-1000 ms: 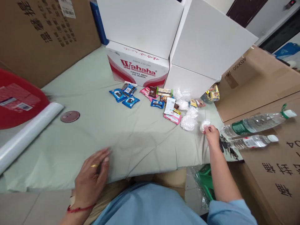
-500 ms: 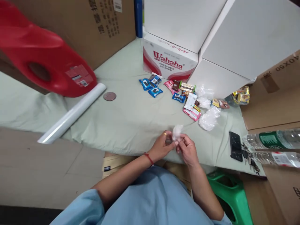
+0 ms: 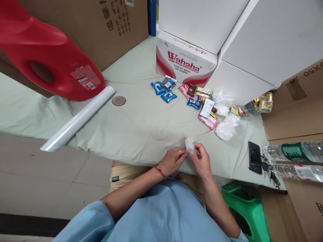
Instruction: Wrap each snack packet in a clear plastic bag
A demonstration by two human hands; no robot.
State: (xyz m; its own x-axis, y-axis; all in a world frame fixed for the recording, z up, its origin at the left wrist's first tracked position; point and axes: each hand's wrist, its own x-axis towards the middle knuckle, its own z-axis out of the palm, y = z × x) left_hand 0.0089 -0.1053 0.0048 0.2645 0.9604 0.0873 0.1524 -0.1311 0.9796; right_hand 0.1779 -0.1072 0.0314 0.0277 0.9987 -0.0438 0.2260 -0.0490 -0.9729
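Observation:
A crumpled clear plastic bag (image 3: 189,144) is held up near the table's front edge. My right hand (image 3: 201,159) pinches it between thumb and fingers. My left hand (image 3: 174,159), with a ring and a red bracelet, has its fingers closed at the bag's lower left edge. Beyond the hands, more crumpled clear plastic bags (image 3: 227,127) lie to the right. Beside them is a pile of wrapped snacks (image 3: 207,107). Several blue snack packets (image 3: 168,96) form a separate group farther left.
A white plastic roll (image 3: 80,117) and a round brown disc (image 3: 118,100) lie left, by a red jug (image 3: 58,64). A Wahaha carton (image 3: 185,62) stands behind. Phone (image 3: 254,157), keys (image 3: 271,171) and plastic bottles (image 3: 294,151) are right; a green stool (image 3: 252,215) stands below.
My left hand has drawn slightly left and lower, its fingers now more closed. The bag shows more upright between the hands. The camera view has shifted a little.

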